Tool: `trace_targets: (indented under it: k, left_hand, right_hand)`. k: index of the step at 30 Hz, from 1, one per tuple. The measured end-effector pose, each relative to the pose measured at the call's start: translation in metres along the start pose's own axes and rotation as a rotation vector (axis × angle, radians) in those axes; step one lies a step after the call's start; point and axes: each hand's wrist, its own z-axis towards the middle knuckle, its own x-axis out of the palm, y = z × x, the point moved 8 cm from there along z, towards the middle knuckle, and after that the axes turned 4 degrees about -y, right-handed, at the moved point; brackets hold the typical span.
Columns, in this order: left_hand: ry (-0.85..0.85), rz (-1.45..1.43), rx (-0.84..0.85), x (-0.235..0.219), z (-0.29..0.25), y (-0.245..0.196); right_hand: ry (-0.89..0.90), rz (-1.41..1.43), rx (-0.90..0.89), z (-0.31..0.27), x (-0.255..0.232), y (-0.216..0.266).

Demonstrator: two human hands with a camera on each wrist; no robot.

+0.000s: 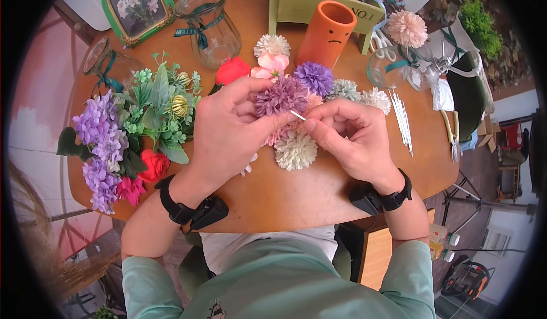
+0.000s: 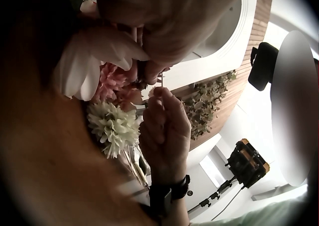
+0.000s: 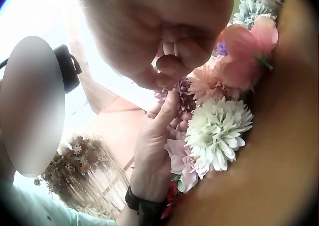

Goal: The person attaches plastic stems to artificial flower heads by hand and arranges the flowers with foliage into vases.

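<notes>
While both hands meet above its middle, the wooden table point(image 1: 285, 208) bears artificial blossoms and vessels. Toward its left edge lies a mass of greenery point(image 1: 159, 99) beside lilac blossoms point(image 1: 105, 133). Near its far left corner stands a glass vase point(image 1: 226, 39) with a dark green ribbon; farther right, by the far edge, stands an orange pot point(image 1: 322, 39) with a frowning face. The left hand point(image 1: 222, 133) holds a mauve flower point(image 1: 280, 96) between curled fingers and thumb, well in from the near edge. Toward the right edge lie loose white sticks point(image 1: 401, 122). The right hand point(image 1: 353, 136) pinches one end of a single thin stick point(image 1: 298, 115) between thumb and forefinger. The governing relation, as judged: the flower lies left of the right hand, slightly toward the far edge; the stick's long axis slants from the right fingertips toward it, and the left hand is the nearer. Whether the tip enters the flower cannot be told.
</notes>
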Motion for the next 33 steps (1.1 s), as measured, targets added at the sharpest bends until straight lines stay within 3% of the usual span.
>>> trace_targets:
  k: [13, 15, 21, 31, 33]
  left_hand:
    - [-0.022, 0.102, 0.061, 0.000, -0.004, -0.004]
    - [-0.050, 0.280, 0.152, -0.001, -0.006, -0.014]
    - [-0.061, 0.428, 0.385, 0.003, -0.015, -0.024]
    - [-0.045, 0.371, 0.458, 0.004, -0.015, -0.023]
    - [-0.019, 0.401, 0.536, 0.006, -0.017, -0.029]
  right_hand:
    - [-0.008, 0.050, 0.135, -0.003, 0.006, 0.002]
    - [-0.019, 0.005, 0.143, -0.003, 0.005, 0.004]
    - [-0.033, -0.078, 0.150, -0.003, 0.002, 0.002]
    - [-0.032, -0.073, 0.055, -0.001, 0.005, -0.002]
    - [-0.018, -0.060, 0.064, -0.001, 0.004, -0.002]
